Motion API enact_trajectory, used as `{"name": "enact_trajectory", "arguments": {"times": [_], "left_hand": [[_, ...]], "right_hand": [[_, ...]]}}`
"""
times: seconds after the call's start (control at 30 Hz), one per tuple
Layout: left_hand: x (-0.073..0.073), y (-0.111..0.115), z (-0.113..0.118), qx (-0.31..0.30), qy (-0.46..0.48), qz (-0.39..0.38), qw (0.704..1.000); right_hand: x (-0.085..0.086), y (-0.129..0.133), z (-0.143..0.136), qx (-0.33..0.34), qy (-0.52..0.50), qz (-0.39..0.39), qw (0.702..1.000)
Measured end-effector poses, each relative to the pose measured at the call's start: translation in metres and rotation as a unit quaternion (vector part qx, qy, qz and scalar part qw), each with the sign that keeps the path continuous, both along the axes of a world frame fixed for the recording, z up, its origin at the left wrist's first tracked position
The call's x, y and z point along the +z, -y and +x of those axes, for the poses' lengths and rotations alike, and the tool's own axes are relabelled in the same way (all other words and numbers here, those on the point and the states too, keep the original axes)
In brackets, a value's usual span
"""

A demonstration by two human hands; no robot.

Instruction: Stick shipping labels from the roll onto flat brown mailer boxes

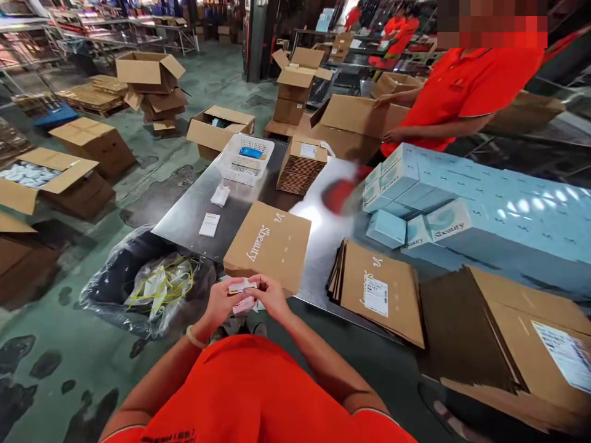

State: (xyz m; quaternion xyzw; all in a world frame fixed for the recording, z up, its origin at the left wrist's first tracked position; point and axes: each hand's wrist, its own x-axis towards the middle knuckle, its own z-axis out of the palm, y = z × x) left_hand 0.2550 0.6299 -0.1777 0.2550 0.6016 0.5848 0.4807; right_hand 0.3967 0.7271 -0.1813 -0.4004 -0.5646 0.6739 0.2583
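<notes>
Both my hands meet at the front edge of the metal table, close to my body. Between the fingers of my left hand (pixel 221 304) and my right hand (pixel 272 298) are small white labels (pixel 242 287), with a pinkish piece (pixel 243 305) showing below. Fingers of both hands are closed on them; the print is too small to read. Just beyond my hands lies a stack of flat brown cartons (pixel 272 243) with white lettering. Left of that stack, a white label pad (pixel 209 224) and some crumpled white slips (pixel 220 195) rest on the table.
A lined waste bin (pixel 148 283) stands at the left. A white basket (pixel 244 160) and bundled cardboard (pixel 301 166) sit farther back. Labelled flat cartons (pixel 378 289) and light-blue boxes (pixel 498 209) are at right. A co-worker in red (pixel 466 92) handles an open carton (pixel 360 123).
</notes>
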Motion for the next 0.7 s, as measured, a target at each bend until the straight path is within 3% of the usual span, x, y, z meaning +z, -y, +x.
{"name": "enact_trajectory", "arguments": {"times": [0.13, 0.23, 0.3, 0.43, 0.57, 0.63, 0.7], "left_hand": [[0.005, -0.014, -0.004, -0.012, 0.032, -0.02, 0.999], [0.006, -0.022, -0.004, -0.026, 0.031, -0.031, 0.999], [0.003, -0.025, -0.005, -0.07, 0.047, -0.04, 0.996], [-0.017, -0.028, -0.005, -0.163, 0.098, -0.073, 0.979], [-0.05, -0.028, -0.003, -0.126, 0.093, -0.109, 0.982], [-0.066, -0.022, -0.008, -0.116, 0.064, -0.116, 0.984], [-0.077, -0.011, -0.017, -0.117, 0.021, -0.114, 0.986]], "right_hand": [[-0.007, 0.006, 0.014, -0.035, 0.014, 0.102, 0.994], [-0.009, 0.011, 0.023, -0.07, 0.022, 0.229, 0.971], [-0.006, -0.001, 0.026, -0.089, 0.032, 0.298, 0.95], [0.008, -0.073, 0.017, -0.157, 0.137, 0.339, 0.917], [0.015, -0.155, -0.004, -0.19, 0.227, 0.302, 0.906], [0.014, -0.172, -0.012, -0.184, 0.264, 0.294, 0.9], [0.01, -0.168, -0.018, -0.184, 0.333, 0.312, 0.871]]}}
